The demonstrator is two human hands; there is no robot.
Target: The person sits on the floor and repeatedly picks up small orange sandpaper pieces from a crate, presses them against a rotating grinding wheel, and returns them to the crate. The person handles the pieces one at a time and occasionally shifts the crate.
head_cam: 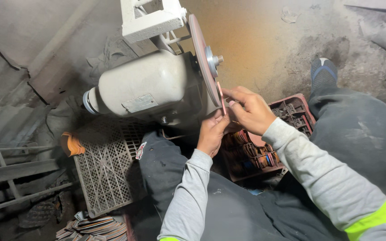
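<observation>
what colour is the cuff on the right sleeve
Bright yellow-green cuff on a grey sleeve, seen in the head view.

Grinding disc (pixel 203 62): lower edge hidden behind the thin pink piece (pixel 221 98) and the fingers.
Pink piece: lower end covered by the left hand (pixel 212 132).
Red crate (pixel 307 109): near side blocked by the right hand (pixel 249 110) and sleeve; contents too small to identify.
White bracket (pixel 150 20): cut off at top edge.
Stacked pieces (pixel 92 227): cut off at bottom edge.
</observation>
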